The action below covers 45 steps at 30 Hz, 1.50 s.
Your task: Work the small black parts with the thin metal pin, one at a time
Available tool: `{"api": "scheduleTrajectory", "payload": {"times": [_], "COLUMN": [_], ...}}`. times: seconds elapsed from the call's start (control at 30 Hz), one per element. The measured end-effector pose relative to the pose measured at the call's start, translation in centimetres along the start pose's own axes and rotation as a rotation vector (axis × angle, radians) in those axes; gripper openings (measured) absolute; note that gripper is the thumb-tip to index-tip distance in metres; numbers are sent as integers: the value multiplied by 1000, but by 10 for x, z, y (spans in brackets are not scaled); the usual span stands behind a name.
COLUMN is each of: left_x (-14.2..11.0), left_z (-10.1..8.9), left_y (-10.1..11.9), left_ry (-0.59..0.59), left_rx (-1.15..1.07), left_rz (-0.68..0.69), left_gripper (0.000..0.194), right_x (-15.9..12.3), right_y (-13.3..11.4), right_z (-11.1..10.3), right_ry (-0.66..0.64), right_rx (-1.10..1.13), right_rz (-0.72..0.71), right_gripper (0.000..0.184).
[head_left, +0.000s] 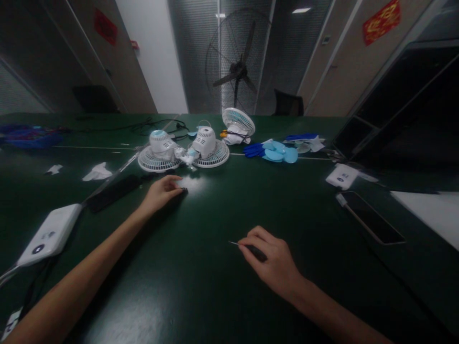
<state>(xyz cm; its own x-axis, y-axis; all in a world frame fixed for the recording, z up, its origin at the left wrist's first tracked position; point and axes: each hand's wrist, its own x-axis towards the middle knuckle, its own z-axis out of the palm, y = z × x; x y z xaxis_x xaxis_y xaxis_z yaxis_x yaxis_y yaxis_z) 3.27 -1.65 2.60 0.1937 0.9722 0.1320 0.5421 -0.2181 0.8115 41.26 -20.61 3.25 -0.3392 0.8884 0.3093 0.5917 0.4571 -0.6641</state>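
In my right hand point(270, 260) is a small screwdriver point(258, 254) with a dark handle. Its thin metal shaft points left, just above the green table point(201, 296). My left hand point(161, 193) rests farther forward on the table, its fingers curled around a small black piece point(184, 189) that shows at the fingertips; the kind cannot be made out. Beyond that hand lie two white fan heads point(158, 160) point(211, 157), grilles down and motor housings up. A third small white fan point(238, 124) sits tilted behind them.
Light blue fan blades point(281, 152) lie beside blue gloves point(254, 150). A phone point(373, 217) and a white device point(341, 176) are on the right, near a large dark screen point(405, 105). On the left are a white power bank point(50, 235), a black elongated object point(114, 192) and crumpled tissue point(97, 172).
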Motion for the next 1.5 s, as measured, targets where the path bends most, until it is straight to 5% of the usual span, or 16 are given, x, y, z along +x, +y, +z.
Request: {"api": "scheduleTrajectory", "payload": {"times": [0.17, 0.37, 1.5], "left_x": [-38, -90, -106], "left_z": [57, 104, 110], "left_y": [60, 104, 111], "left_ry": [-448, -505, -582], "left_rx": [-277, -136, 4], "left_rz": [28, 236, 462], "left_gripper": [47, 38, 58], "right_x": [1, 0, -3], "right_y": [-2, -3, -4], "right_z": [-2, -2, 1], "right_ry": [-6, -8, -20], "right_rx": [-3, -16, -55], "right_rz": [2, 0, -91], "right_gripper": [18, 16, 15]}}
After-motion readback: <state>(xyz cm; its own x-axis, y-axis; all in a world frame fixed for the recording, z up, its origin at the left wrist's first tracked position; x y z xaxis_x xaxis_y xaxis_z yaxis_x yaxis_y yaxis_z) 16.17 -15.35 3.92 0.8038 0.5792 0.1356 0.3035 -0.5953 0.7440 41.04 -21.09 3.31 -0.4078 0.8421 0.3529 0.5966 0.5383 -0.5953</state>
